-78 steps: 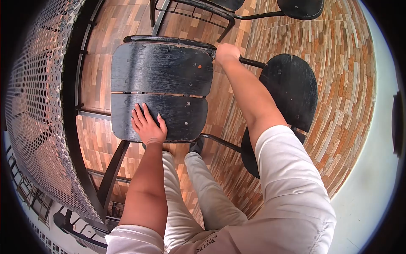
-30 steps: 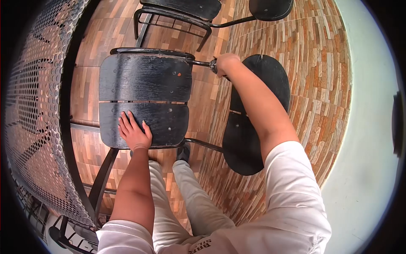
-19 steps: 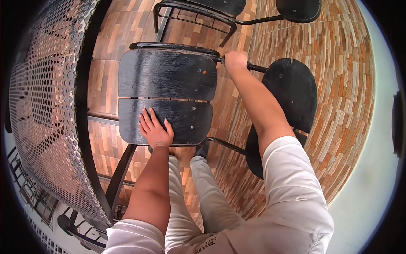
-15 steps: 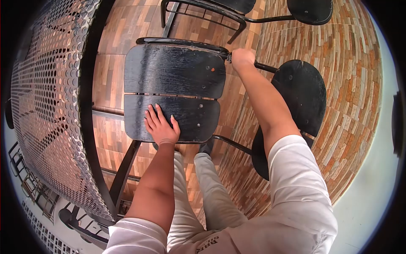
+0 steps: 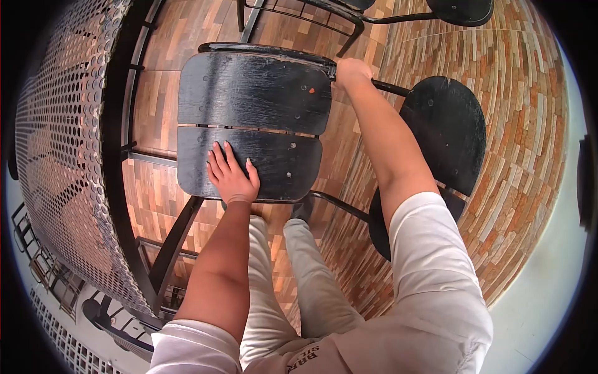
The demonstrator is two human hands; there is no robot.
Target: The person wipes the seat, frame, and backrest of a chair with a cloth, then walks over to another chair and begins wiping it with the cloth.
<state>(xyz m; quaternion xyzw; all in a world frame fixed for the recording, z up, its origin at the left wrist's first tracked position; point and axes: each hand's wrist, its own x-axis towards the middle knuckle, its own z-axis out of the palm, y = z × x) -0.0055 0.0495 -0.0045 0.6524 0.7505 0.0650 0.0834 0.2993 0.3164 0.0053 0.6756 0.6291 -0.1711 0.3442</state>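
A black chair (image 5: 255,84) has a seat of two worn wooden panels split by a narrow gap, and its wooden backrest (image 5: 445,131) lies to the right. My left hand (image 5: 235,177) rests flat on the near seat panel, fingers spread. At the far right corner of the seat, my right hand (image 5: 353,73) is closed round the dark metal tube (image 5: 392,89) that runs toward the backrest. Its fingertips are hidden under the bar.
A perforated metal table (image 5: 68,118) with a dark edge stands close on the left. Another black chair (image 5: 461,9) is beyond, at the top. A wall of striped brick-like tiles (image 5: 511,168) rises on the right. My feet stand on wood-patterned flooring (image 5: 156,100) just under the seat's near edge.
The chair and both hands sit slightly higher and further left in view, and the table edge has shifted left. My hands keep the same places on the chair.
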